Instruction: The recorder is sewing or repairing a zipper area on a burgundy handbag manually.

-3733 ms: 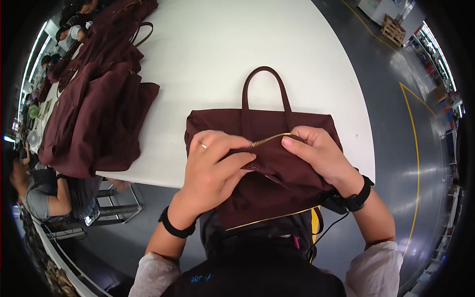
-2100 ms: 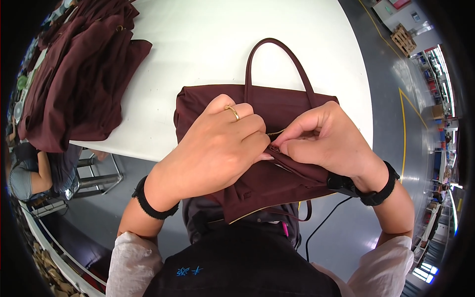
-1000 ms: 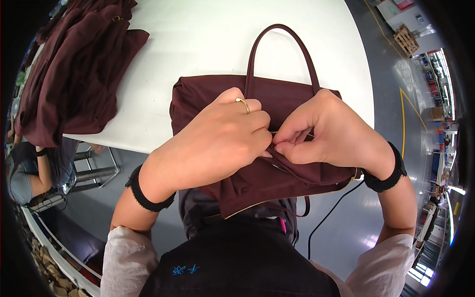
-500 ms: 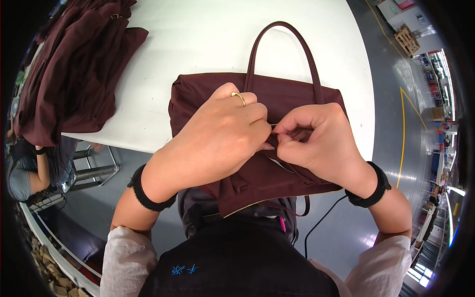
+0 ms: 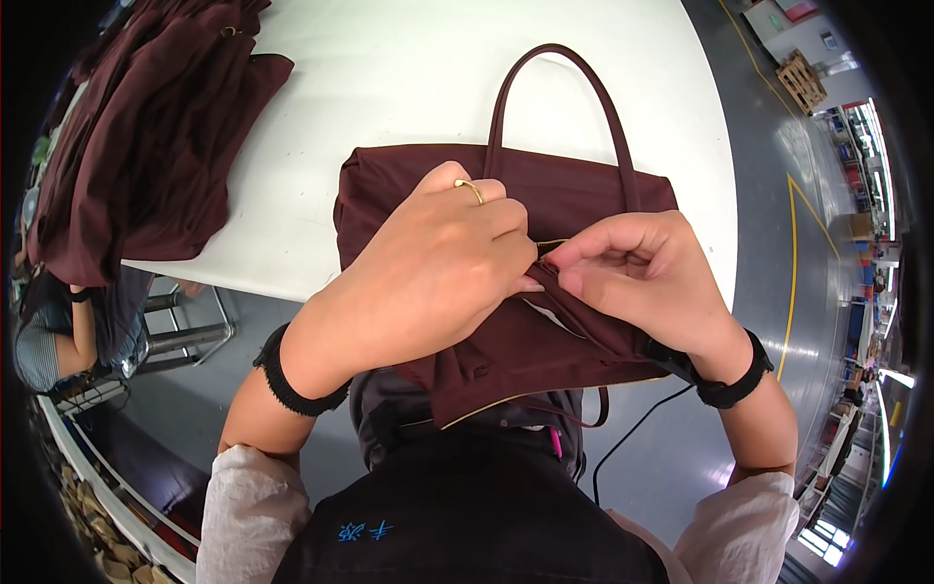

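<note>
A dark maroon fabric handbag (image 5: 564,190) lies over the table's near edge, its looped handle (image 5: 559,49) pointing away from me. My left hand (image 5: 433,263), with a gold ring, is closed on the fabric by the bag's opening; its fingertips are mostly hidden. Just right of it, my right hand (image 5: 642,273) is pinched at the zipper (image 5: 553,243), thumb and forefinger around a small dark reddish bit too small to name. Below the hands the bag's lower part hangs toward my lap, with a gold zipper edge (image 5: 477,411) and a pale slit (image 5: 555,316).
Maroon fabric pieces (image 5: 146,146) are heaped at the left of the white table (image 5: 389,78). Beyond the left edge are a metal stool (image 5: 185,341) and another person's arm (image 5: 83,331). A black cable (image 5: 632,428) runs at the lower right.
My right hand has shifted slightly right, away from the left hand, baring more of the zipper between them. My left hand stays almost in place.
</note>
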`<state>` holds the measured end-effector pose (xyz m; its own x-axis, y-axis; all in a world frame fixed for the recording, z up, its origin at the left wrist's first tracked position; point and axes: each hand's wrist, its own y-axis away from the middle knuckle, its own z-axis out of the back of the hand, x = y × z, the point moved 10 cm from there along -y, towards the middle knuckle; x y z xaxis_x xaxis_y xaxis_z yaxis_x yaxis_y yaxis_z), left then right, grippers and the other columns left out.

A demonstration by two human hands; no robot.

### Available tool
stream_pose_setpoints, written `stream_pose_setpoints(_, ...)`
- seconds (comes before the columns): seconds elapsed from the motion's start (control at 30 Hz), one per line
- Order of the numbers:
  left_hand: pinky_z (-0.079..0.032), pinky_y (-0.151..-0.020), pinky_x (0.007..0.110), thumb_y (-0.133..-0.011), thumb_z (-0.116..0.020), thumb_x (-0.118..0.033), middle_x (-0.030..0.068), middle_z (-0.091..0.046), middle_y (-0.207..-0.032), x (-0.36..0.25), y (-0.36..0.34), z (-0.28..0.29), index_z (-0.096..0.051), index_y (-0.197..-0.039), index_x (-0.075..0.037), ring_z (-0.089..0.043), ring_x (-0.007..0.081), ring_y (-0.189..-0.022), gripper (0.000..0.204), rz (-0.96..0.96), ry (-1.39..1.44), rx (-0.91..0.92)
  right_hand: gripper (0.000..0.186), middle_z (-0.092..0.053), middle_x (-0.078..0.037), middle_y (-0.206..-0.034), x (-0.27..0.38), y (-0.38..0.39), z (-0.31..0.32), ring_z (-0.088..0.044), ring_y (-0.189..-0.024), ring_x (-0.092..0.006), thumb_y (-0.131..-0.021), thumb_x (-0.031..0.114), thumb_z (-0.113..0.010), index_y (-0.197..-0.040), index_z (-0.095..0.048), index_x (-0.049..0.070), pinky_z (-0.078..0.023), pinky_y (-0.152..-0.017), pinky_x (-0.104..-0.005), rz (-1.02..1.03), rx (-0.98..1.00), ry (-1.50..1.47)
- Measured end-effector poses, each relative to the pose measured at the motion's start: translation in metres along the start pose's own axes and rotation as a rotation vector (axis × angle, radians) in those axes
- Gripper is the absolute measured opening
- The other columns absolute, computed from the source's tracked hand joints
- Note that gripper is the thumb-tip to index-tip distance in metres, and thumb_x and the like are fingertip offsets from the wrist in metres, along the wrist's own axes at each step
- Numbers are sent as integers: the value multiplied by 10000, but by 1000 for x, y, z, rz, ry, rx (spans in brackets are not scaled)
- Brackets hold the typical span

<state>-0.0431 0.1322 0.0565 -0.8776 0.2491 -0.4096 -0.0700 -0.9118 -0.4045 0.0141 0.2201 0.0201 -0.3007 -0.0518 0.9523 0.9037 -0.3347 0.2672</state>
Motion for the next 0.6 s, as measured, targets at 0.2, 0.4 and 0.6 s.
stream_pose_setpoints(0.2,-353,-688,334,-669,-753,-131,46,-558,-773,-2,-2,-1,-614,-755,-37,-507,222,-731,188,2,-16,34,117,-693,-72,-722,4,-6,0,-614,-652,-64,-782,14,-674,-878,-715,-40,-482,-592,-196,13,42,117)
stream_pose_setpoints(0.4,-359,-697,344,-677,-746,-136,53,-552,-785,-2,-2,-4,-612,-764,-36,-503,233,-737,189,-5,-11,58,121,-685,-75,-661,14,-19,1,-592,-609,-63,-742,46,-659,-803,-729,-33,-463,-546,-219,0,143,240)
stream_pose_setpoints(0.6,-355,-698,346,-706,-727,-143,60,-552,-804,-2,-3,-9,-611,-779,-37,-498,239,-752,173,-17,-3,86,73,-634,-129,-600,36,-20,-13,-583,-512,-158,-704,30,-646,-684,-684,-30,-453,-502,-280,152,252,493)
